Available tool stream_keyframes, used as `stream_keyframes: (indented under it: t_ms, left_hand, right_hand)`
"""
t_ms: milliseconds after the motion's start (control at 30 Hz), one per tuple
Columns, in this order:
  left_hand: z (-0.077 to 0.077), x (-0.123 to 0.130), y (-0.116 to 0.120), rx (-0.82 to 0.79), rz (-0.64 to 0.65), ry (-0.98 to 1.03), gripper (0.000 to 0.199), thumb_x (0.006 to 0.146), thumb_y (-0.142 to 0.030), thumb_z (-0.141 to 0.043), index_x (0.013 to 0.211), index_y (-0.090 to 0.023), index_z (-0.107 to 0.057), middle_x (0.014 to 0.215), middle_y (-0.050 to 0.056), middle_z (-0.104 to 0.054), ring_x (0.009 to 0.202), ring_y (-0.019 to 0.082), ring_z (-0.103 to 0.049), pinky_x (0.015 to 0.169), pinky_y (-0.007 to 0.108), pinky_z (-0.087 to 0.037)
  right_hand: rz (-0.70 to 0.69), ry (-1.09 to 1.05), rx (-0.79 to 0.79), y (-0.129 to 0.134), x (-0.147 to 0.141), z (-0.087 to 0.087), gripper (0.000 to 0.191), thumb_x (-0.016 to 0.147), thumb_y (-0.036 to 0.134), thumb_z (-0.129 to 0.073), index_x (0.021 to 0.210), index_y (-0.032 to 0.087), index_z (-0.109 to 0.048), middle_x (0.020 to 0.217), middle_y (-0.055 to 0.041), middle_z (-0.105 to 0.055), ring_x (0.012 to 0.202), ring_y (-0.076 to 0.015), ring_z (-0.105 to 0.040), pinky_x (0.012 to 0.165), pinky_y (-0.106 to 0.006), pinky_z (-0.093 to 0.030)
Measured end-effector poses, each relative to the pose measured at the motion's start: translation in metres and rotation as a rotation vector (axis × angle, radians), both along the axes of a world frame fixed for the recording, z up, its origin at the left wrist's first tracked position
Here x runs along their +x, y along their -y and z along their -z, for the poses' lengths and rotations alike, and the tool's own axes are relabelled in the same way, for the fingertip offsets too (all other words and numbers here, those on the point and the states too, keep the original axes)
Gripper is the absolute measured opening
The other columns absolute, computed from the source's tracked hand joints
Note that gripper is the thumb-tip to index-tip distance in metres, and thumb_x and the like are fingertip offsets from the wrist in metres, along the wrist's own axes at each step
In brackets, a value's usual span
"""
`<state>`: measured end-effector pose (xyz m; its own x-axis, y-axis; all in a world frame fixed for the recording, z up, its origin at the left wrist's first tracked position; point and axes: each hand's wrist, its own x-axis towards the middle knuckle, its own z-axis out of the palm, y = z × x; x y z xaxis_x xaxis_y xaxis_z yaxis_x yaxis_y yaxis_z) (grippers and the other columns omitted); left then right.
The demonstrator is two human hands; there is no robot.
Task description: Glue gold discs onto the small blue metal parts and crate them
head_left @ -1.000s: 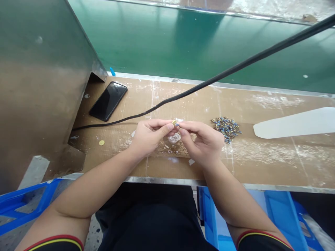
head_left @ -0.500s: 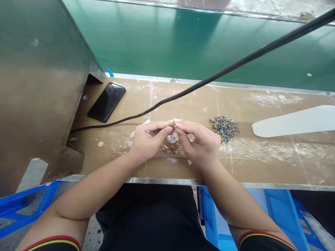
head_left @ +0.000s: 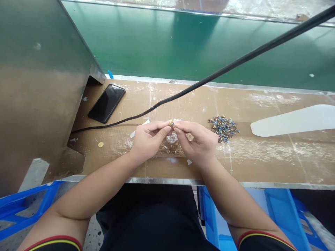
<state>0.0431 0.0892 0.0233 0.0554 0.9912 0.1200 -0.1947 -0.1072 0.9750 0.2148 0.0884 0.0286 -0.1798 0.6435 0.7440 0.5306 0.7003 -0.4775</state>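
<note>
Between the fingertips of both hands is a small round yellow piece (head_left: 171, 122) with a tiny blue part at its right side. My left hand (head_left: 148, 141) pinches the yellow piece from the left. My right hand (head_left: 197, 141) has its thumb and index finger pressed together at the blue part, which the fingertips partly hide. Just below the fingertips a small clear round object (head_left: 172, 138) stands on the brown work surface. To the right of my right hand lies a pile of small blue and brass-coloured parts (head_left: 224, 129).
A black phone (head_left: 106, 103) and a yellow disc (head_left: 101, 144) lie at the left. A black cable (head_left: 183, 93) crosses above the hands. At the right rests a white flat piece (head_left: 293, 122). A metal panel (head_left: 44, 87) stands at the left, a green wall (head_left: 196, 45) behind.
The hands remain together at nearly the same spot. My right hand has shifted very slightly left, with its fingers still at the small piece.
</note>
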Motion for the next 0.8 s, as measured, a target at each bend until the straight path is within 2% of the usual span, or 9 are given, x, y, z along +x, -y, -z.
stream_keyframes:
  t_ms: [300, 500, 633, 800]
  left_hand:
    - [0.0013, -0.0005, 0.0013, -0.001, 0.000, 0.008, 0.020, 0.089, -0.037, -0.085, 0.102, -0.022, -0.085, 0.099, 0.007, -0.082, 0.086, 0.018, -0.080, 0.083, 0.028, -0.070]
    - [-0.0013, -0.0012, -0.0018, -0.038, 0.112, 0.055, 0.029, 0.092, -0.041, -0.082, 0.109, -0.018, -0.083, 0.107, 0.011, -0.081, 0.097, 0.023, -0.081, 0.085, 0.032, -0.071]
    - [-0.0004, -0.0050, -0.0063, -0.006, 0.115, 0.052, 0.039, 0.087, -0.036, -0.087, 0.122, -0.019, -0.079, 0.100, 0.009, -0.082, 0.091, 0.020, -0.080, 0.086, 0.029, -0.070]
    - [0.0008, -0.0088, -0.0082, 0.037, 0.153, -0.019, 0.027, 0.084, -0.031, -0.088, 0.108, -0.019, -0.083, 0.101, 0.009, -0.081, 0.093, 0.020, -0.079, 0.088, 0.031, -0.069]
  right_hand:
    - [0.002, 0.002, 0.004, -0.0004, 0.0005, 0.0019, 0.017, 0.100, 0.011, -0.070, 0.109, 0.025, -0.074, 0.103, -0.0033, -0.082, 0.094, -0.0212, -0.081, 0.087, -0.032, -0.070]
    - [0.014, -0.004, 0.021, -0.0032, 0.0017, 0.0010, 0.020, 0.099, 0.009, -0.066, 0.109, 0.025, -0.073, 0.098, -0.0031, -0.082, 0.090, -0.0205, -0.080, 0.081, -0.033, -0.069]
    - [-0.070, -0.024, -0.002, -0.0041, 0.0026, -0.0018, 0.022, 0.099, 0.009, -0.063, 0.110, 0.025, -0.071, 0.095, -0.0020, -0.080, 0.089, -0.0200, -0.078, 0.079, -0.033, -0.067]
    - [-0.159, -0.058, -0.050, -0.0036, 0.0048, -0.0054, 0.019, 0.100, 0.009, -0.061, 0.107, 0.024, -0.070, 0.094, -0.0032, -0.078, 0.079, -0.0181, -0.073, 0.068, -0.032, -0.061]
